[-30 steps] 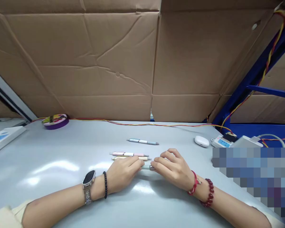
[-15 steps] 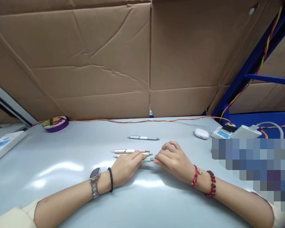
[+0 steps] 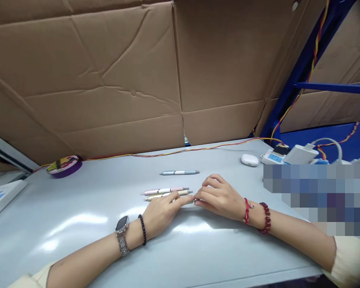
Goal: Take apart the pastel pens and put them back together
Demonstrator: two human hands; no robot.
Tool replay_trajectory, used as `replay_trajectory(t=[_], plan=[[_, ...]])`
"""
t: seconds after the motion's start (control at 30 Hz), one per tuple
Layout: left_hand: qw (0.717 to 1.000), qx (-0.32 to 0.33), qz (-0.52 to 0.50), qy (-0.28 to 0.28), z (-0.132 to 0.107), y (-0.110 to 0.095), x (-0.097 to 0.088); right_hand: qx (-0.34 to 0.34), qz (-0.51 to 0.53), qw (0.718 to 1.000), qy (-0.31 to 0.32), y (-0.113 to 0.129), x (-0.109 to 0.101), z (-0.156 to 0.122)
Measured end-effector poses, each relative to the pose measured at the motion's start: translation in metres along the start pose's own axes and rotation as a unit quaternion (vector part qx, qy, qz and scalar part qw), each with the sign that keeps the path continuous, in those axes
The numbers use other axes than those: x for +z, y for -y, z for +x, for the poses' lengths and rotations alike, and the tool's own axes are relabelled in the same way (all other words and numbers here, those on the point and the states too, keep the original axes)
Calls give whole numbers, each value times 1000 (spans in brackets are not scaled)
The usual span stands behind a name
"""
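Centrally in the head view, the left hand (image 3: 162,214) and the right hand (image 3: 220,200) meet at a held pen (image 3: 194,201); the pen lies between the two sets of fingertips above the grey tabletop (image 3: 228,256), most of its barrel hidden by the left hand, its metallic end showing at the gap; the left thumb and forefinger are closed on the barrel, the other left fingers being bent and partly hidden; the right thumb and forefinger are closed at the metallic end, the remaining right fingers being curled and raised; whether the pen touches the tabletop cannot be told. Just beyond the left hand lie a pink-and-white pen (image 3: 163,191) and, nearer and partly covered by that hand, a cream pen (image 3: 156,196); farther back, apart from these, lies a blue-and-white pen (image 3: 180,173). At the right rear stand a white rounded case (image 3: 249,160), a power strip (image 3: 273,157) and a white adapter (image 3: 301,154); at the left rear lies a purple-sided roll (image 3: 64,167); a red-and-yellow wire (image 3: 168,153) runs along the rear edge, before the cardboard panel (image 3: 123,52); a watch (image 3: 122,225) is fitted on the left wrist.
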State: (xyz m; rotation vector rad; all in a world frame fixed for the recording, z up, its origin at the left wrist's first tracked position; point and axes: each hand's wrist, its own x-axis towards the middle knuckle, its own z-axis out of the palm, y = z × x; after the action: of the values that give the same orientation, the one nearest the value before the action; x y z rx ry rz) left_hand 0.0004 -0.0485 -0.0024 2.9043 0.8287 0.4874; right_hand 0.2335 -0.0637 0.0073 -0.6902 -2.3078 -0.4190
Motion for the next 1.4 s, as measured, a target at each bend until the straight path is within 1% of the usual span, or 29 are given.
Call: replay_trajectory(t=[0.17, 0.27, 0.37, 0.5, 0.6, 0.63, 0.7, 0.77, 0.8, 0.87, 0.93, 1.0, 1.07, 1.13, 1.23, 1.33, 1.4], plan=[[998, 32, 1, -57, -2, 3, 0, 0, 25, 999, -39, -1, -7, 2], [995, 49, 18, -80, -1, 2, -3, 9, 41, 998, -45, 0, -10, 4], [990, 65, 40, -116, 0, -1, -6, 12, 43, 998, -51, 2, -10, 5], [979, 104, 55, -170, -1, -4, -9, -7, 44, 996, -81, 0, -16, 5], [972, 129, 52, -188, -3, -2, -9, 24, 59, 992, -113, -5, -26, 7], [971, 134, 51, -191, -3, -2, -8, 38, 64, 991, -114, -5, -28, 8], [972, 129, 49, -189, -3, -1, -7, 38, 67, 993, -86, -3, -28, 8], [975, 120, 49, -182, -3, 0, -6, 7, 59, 997, -42, 2, -24, 7], [975, 120, 50, -178, -3, -1, -5, -9, 56, 998, -29, 6, -21, 7], [977, 122, 51, -168, -2, -1, -5, -26, 66, 997, -34, 11, -16, 4], [979, 114, 54, -158, -2, -2, -6, -26, 96, 994, -53, 12, -13, 2], [983, 95, 60, -147, -2, -1, -6, 5, 126, 989, -71, 7, -14, 1], [984, 80, 67, -142, -1, 1, -7, 60, 137, 986, -78, -3, -17, -1], [988, 64, 76, -122, 0, 3, -6, 119, 122, 983, -63, -17, -20, -3], [992, 32, 92, -83, 2, 6, -5, 172, 85, 981, 6, -39, -19, -9], [995, 0, 87, -53, 5, 8, -3, 183, 80, 975, 99, -56, -12, -18], [997, -8, 73, -37, 6, 9, -2, 190, 85, 968, 140, -61, -8, -23]])
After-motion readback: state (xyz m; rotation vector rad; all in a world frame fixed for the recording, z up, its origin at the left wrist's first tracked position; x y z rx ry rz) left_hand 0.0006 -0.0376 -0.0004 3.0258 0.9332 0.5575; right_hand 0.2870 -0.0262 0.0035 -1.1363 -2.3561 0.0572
